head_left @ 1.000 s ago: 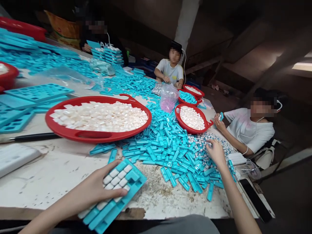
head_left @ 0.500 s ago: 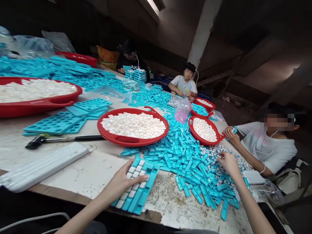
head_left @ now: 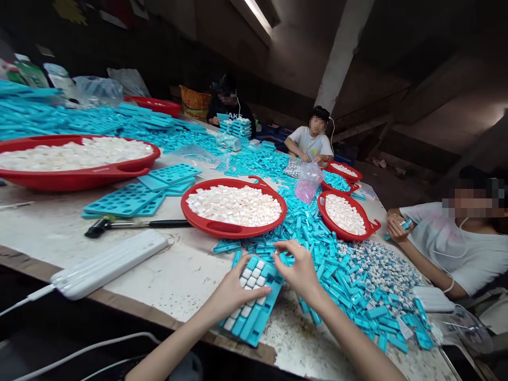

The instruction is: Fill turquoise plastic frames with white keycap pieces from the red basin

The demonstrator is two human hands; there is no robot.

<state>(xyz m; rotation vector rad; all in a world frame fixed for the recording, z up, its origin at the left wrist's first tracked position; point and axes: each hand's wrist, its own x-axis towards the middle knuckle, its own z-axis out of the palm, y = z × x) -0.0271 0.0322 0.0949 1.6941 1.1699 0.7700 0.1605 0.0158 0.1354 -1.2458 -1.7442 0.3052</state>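
My left hand (head_left: 228, 293) grips a blue plastic keyboard-like panel (head_left: 251, 329) at the table's front edge, thumb across its face. Rows of white square keys (head_left: 253, 274) cover part of the panel, and bare blue slots run down its right side. Just above the panel's upper right corner is my right hand (head_left: 299, 272), thumb and forefinger pinched on a small whitish piece (head_left: 277, 253), mostly hidden by the fingertips. Beyond it lie loose blue plastic strips (head_left: 313, 233) and a heap of small white and blue pieces (head_left: 384, 270).
Red baskets of white pieces stand ahead (head_left: 234, 230) and at left (head_left: 75, 180). A hammer (head_left: 135, 224) and a white power strip (head_left: 111, 264) lie left, near stacked blue panels (head_left: 123, 200). A phone (head_left: 460, 362) rests lower right. Several co-workers sit around the table.
My right hand has come left from the heap of small pieces to the panel's upper corner. My left hand still holds the panel. The view has shifted left.
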